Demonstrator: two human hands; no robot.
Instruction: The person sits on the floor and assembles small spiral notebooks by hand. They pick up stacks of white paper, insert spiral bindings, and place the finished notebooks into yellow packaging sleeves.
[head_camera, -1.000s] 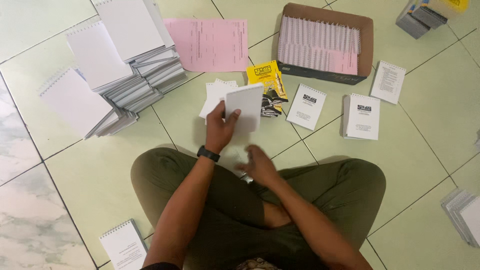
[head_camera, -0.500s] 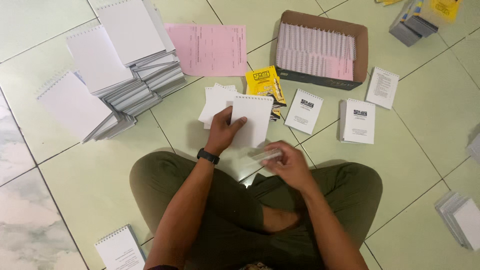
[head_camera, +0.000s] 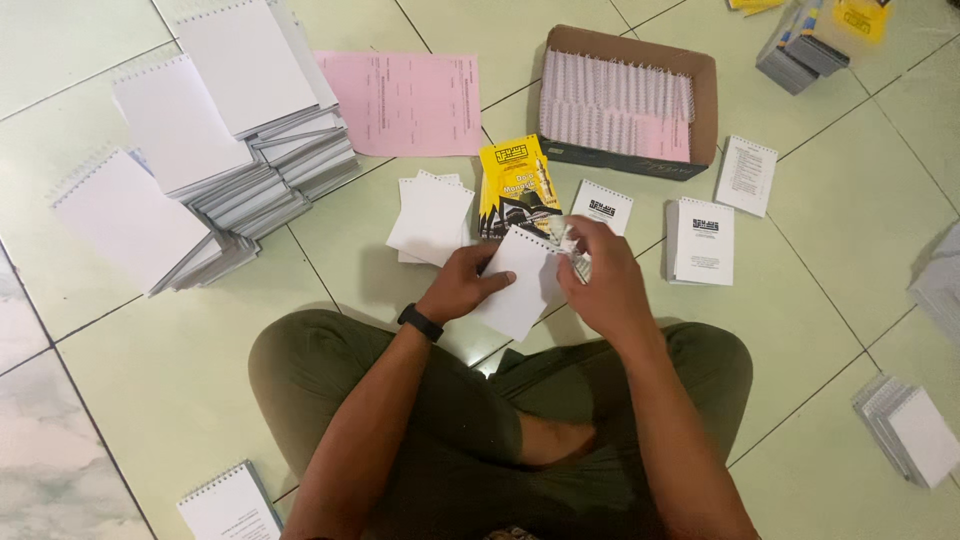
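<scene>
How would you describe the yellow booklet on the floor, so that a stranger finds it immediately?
Start at the brown cardboard box of spiral bindings at the top of the tiled floor. Just below its left corner lies the yellow booklet, directly beyond the white pad in the hands. It is the only yellow cover among white pads nearby.

One cardboard box (head_camera: 700, 95) far right of centre, full of spiral wire bindings too many to count; one pink sheet (head_camera: 405, 100) lying far, left of the box; one yellow cover (head_camera: 515, 185) at the centre; three fanned heaps of large white spiral pads (head_camera: 200, 150) at far left, the pads in each too many to count; two small printed booklets with black headers (head_camera: 700, 240) right of centre; one single notepad (head_camera: 228, 505) near left.
</scene>
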